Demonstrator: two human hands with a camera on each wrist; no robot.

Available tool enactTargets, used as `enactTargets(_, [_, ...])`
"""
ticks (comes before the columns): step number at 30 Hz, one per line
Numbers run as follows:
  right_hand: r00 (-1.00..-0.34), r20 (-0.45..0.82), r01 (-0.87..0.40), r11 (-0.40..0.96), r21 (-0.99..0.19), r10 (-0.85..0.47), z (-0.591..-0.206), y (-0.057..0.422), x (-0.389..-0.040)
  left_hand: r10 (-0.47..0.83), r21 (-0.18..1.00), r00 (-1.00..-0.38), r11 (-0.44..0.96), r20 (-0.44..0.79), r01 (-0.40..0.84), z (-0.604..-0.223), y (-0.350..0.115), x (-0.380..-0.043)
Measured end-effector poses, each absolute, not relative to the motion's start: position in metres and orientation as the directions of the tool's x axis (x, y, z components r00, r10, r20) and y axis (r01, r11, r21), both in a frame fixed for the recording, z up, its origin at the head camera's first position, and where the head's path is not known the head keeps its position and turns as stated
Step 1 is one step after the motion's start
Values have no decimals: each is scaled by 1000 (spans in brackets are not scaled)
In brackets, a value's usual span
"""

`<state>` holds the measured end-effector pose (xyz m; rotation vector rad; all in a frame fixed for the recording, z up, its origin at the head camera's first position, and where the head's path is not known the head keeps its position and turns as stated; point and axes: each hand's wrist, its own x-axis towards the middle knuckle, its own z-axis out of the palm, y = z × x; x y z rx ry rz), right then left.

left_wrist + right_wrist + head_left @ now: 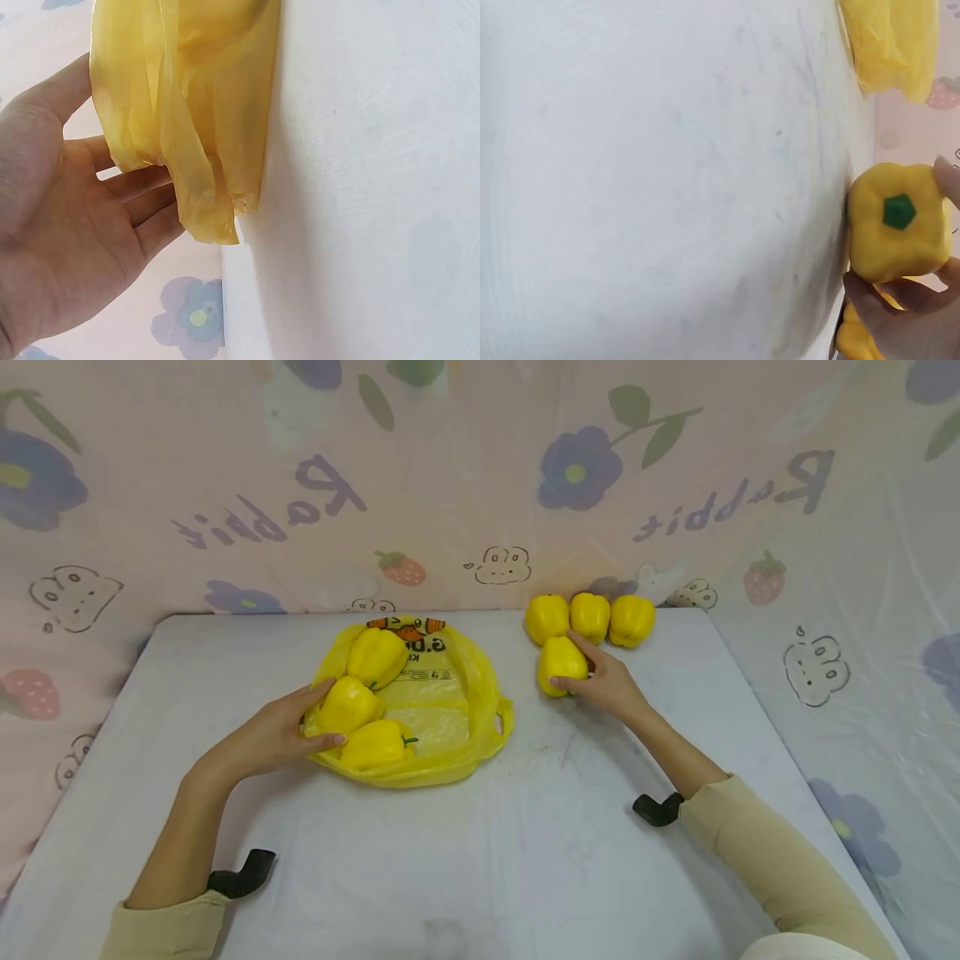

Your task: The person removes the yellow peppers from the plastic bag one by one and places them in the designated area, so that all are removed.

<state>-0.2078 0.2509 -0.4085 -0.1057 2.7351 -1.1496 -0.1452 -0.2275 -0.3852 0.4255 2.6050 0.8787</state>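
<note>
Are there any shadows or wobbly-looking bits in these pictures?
Head view: soft, faint shadows on the white table; left wrist view: a blurry-edged grey shadow beside the yellow bag; right wrist view: the table's edge looks bowed, with grey shading near the yellow pepper.

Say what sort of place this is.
Probably a makeshift recording booth: a rabbit-print curtain walls in the back and both sides of a white tabletop, which bears yellow bell peppers and a yellow plastic bag.
</note>
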Motion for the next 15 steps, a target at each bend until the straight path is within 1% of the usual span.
enactTargets(9, [-985, -142, 19, 742, -670, -103, -410, 248, -210, 395, 615, -888, 768, -236, 178, -384, -227, -146])
enactTargets(15, [-989, -124, 21, 734, -679, -86, -411, 248, -212, 393, 613, -888, 770, -239, 176, -384, -228, -147])
